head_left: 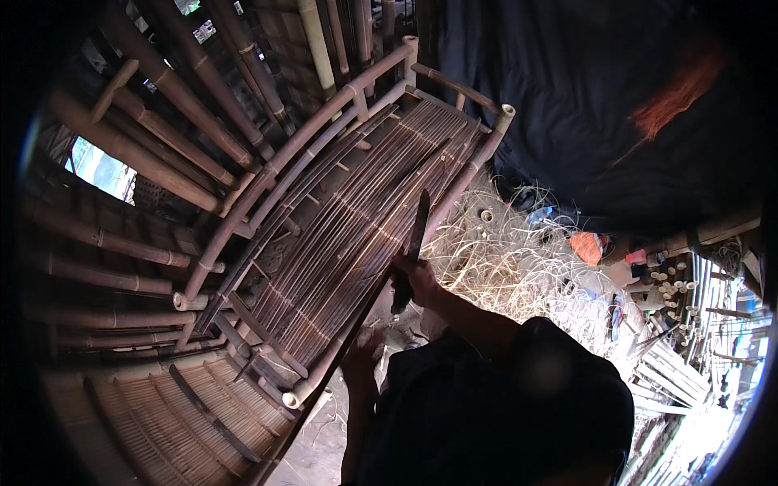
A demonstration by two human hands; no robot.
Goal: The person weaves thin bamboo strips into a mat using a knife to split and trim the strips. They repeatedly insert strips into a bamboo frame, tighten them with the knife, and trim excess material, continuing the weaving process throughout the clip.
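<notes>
My right hand point(420, 282) is closed round the handle of a large knife point(421, 223), a machete-like tool whose dark, broad blade points up and away from me. Lower and to the left, my left hand point(362, 355) is dim, its fingers closed at a long dark strip point(324, 381) that looks like split bamboo. That strip slants from near my right hand down to the lower left. Just beyond both hands stands a bamboo bench point(356, 219) with a slatted seat and round pole rails; the strip runs along its near edge.
Pale curled shavings point(494, 251) litter the floor to the right. An orange bag point(587, 248) lies beyond them, near stacked bamboo poles point(673, 287). A dark sheet point(551, 105) hangs at the back right. Bamboo poles point(138, 154) form the wall on the left.
</notes>
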